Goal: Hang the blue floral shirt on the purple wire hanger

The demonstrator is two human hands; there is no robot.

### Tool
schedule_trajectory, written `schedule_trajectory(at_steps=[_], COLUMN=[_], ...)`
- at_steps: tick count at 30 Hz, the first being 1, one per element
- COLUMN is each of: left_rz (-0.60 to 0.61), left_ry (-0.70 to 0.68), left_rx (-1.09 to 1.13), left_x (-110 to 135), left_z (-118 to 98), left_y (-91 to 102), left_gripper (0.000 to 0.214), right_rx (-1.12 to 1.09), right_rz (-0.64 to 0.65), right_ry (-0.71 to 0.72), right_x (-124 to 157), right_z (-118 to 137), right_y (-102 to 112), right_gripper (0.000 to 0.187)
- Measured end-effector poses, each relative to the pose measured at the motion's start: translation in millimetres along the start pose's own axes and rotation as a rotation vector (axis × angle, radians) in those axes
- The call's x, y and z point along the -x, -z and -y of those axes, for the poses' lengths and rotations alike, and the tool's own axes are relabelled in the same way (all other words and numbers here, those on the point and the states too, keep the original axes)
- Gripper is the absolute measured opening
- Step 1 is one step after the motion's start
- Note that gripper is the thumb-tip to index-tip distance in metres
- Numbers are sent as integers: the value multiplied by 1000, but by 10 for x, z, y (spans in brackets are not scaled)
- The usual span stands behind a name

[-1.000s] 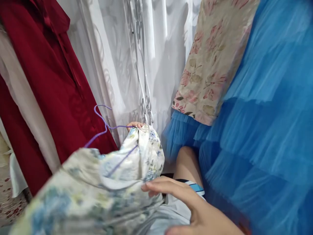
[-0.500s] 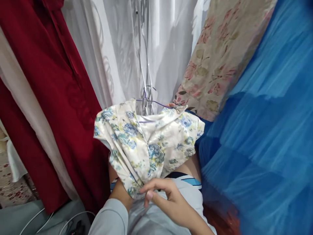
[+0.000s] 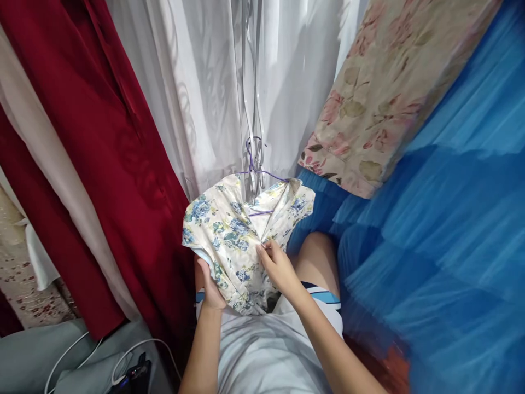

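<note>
A white blouse (image 3: 223,230) with blue roses and green leaves hangs from a thin purple hanger (image 3: 268,173) over my lap. The fingertips of my right hand (image 3: 279,268) pinch the cloth at the bottom of the V neckline. Lower down, my left hand (image 3: 213,290) grips the blouse's left side edge, thumb showing and its other fingers hidden behind the fabric. Pale blue lining shows at the left armhole. The hanger's hook stands among white ribbons (image 3: 250,104) that dangle from above.
White curtains (image 3: 205,109) hang behind the blouse. Dark red cloth (image 3: 98,164) is at the left. On the right are a pink-flowered fabric (image 3: 361,115) and a blue ruffled tulle garment (image 3: 443,230). A white cable (image 3: 143,342) and a black device (image 3: 137,375) lie at lower left.
My right hand has risen from the blouse's lower edge to the neckline and closed on it. My left hand, largely covered by the blouse before, now shows at its left side.
</note>
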State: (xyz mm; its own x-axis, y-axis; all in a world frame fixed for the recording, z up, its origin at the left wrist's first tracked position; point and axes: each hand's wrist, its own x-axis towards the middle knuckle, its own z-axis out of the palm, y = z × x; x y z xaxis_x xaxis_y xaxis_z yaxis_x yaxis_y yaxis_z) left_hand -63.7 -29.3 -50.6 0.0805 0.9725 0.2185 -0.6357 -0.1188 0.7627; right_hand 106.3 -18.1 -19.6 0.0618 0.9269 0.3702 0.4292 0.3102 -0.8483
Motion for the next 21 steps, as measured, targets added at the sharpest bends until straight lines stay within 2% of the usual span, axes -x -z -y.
schedule_trajectory(at_steps=[3,6,9,10,11,12,13,16,18,21], left_rz=[-84,-325,-608,-674,-689,-638,-523,-101,8,66], left_ry=[-64,-211,-521,-655,-774,-851,-866,-654,-544,-542], left_rx=[-135,-315,-513,-593,-676,-762,-846,-1002,-1051,-1130], left_x=[-33,-161,-230,-223,-203,-177,-153,-137,-181,-266], left_z=[30,86,169,201,235,271,309,406,430,367], left_y=[64,100,136,129,102,55,-12,-260,-385,-443], left_gripper=[63,53,52,55,55,52,46,13,14,14], right_rx=[79,28,-90,-131,-166,-191,-210,-253,-274,-357], right_rz=[35,86,95,90,86,91,105,168,182,175], right_ry=[78,77,18,-2,-19,-32,-39,-45,-48,-60], right_x=[-144,-122,-39,-19,-4,6,11,3,-52,-291], right_z=[107,94,27,15,10,14,24,61,87,197], right_y=[-7,78,160,170,171,162,146,105,118,207], right_gripper=[32,35,37,36,36,35,33,31,31,34])
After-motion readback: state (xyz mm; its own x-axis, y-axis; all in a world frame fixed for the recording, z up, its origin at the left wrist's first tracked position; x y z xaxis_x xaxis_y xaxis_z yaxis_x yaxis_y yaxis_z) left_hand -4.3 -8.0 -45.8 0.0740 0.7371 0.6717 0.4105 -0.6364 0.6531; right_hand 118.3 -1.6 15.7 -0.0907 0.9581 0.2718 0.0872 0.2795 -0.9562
